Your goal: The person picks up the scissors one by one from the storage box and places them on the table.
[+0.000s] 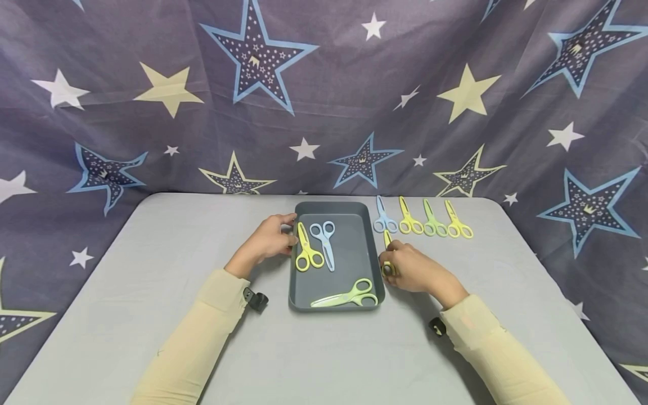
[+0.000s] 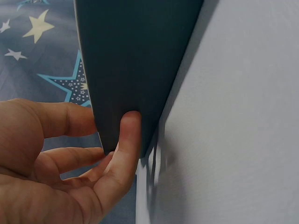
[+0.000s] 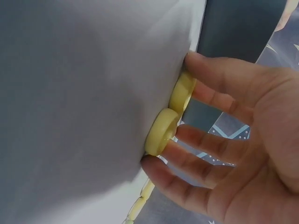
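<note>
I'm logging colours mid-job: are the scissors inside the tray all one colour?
No: the head view shows yellow scissors, blue scissors and green scissors lying in the tray.

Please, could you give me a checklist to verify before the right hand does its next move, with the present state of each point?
1. Right hand has fingers on the handles of the held yellow scissors: ok.
2. These scissors lifted off the table: cannot tell.
3. Their tip free of the nearest blue scissors in the row: cannot tell; they are very close or touching.
4. Left hand in contact with the left wall of the tray: ok.
5. Free room in the tray: ok; its right side beyond the green scissors is bare.
6. Green scissors lengthwise in the tray: not ok; they lie crosswise at its near end.
</note>
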`<state>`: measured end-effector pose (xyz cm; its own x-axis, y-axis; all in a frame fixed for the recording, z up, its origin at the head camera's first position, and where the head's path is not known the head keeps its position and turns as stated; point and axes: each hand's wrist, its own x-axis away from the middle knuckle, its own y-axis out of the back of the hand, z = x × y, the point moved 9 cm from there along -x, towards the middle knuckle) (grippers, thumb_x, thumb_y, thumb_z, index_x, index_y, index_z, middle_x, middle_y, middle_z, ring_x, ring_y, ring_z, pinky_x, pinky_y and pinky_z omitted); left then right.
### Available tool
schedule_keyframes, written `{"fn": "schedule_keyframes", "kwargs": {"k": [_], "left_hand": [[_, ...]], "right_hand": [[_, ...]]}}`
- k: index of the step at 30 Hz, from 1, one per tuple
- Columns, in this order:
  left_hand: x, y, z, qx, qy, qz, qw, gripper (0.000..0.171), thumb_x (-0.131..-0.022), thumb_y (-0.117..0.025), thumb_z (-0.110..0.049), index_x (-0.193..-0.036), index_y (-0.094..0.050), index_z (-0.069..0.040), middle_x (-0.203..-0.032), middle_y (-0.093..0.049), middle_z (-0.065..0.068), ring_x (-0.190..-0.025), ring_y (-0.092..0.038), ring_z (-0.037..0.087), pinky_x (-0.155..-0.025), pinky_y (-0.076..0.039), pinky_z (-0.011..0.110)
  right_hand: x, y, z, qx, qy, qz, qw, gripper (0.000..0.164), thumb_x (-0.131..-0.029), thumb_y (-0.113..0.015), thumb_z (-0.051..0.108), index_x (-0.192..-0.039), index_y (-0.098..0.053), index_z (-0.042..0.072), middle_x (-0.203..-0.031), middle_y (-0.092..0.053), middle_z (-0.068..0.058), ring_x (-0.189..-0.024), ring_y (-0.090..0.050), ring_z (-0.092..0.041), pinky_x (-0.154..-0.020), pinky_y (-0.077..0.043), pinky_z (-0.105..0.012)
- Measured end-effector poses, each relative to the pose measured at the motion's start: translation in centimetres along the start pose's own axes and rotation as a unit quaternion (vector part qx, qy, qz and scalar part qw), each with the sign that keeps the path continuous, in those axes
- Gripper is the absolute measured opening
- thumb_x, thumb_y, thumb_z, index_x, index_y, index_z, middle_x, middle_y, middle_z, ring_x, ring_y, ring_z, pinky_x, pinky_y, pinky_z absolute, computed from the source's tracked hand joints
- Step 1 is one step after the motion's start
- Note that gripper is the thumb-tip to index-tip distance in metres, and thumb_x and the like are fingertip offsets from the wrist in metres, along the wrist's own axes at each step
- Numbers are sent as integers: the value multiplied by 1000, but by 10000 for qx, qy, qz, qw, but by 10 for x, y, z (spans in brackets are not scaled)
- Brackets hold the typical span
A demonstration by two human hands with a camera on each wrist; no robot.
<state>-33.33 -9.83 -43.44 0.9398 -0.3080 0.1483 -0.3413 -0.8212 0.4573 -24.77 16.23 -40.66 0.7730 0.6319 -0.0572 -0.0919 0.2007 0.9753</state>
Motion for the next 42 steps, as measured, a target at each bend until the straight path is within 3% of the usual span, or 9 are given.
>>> {"fn": "schedule_keyframes", "kwargs": {"k": [8, 14, 20, 28, 42], "left_hand": [[-1, -1, 2, 2, -50, 13, 10000, 74, -89, -62, 3, -157, -33, 3, -149, -46, 26, -78, -71, 25, -69, -66, 32], [-1, -1, 3, 21, -25, 31, 10000, 74, -90, -62, 3, -158, -33, 3, -150, -45, 26, -78, -71, 25, -70, -66, 32], [-1, -1, 3, 22, -11, 25, 10000, 74, -90, -62, 3, -158, -33, 2, -149, -45, 25, -78, -72, 25, -70, -66, 32], [0, 1, 0, -4, -30, -4, 10000, 74, -89, -63, 4, -157, -34, 2, -148, -45, 27, -75, -71, 24, -68, -66, 32], [-1, 1, 0, 25, -28, 27, 10000, 75, -89, -63, 4, -158, -33, 2, -147, -45, 26, -77, -72, 25, -69, -66, 32]], "right_hand": [[-1, 1, -1, 56, -241, 181, 9995, 16, -80, -80, 10, -93, -71, 13, -104, -62, -12, -87, -59, -26, -81, -57, -47], [-5, 11, 0, 95, -389, 122, 9991, 26, -81, -79, 10, -107, -74, 9, -108, -62, -12, -91, -59, -29, -83, -58, -47], [-8, 26, 7, 338, -384, -66, 9987, 26, -82, -76, 7, -108, -75, 7, -104, -63, -9, -88, -58, -27, -76, -57, -43], [-10, 40, 36, 562, 92, -572, 9967, 29, -87, -80, 14, -113, -72, 4, -107, -64, -11, -91, -62, -27, -78, -59, -42], [-10, 20, 73, 928, 815, -251, 9920, 29, -82, -85, 20, -105, -72, 9, -97, -64, -4, -82, -60, -24, -67, -56, -38]]}}
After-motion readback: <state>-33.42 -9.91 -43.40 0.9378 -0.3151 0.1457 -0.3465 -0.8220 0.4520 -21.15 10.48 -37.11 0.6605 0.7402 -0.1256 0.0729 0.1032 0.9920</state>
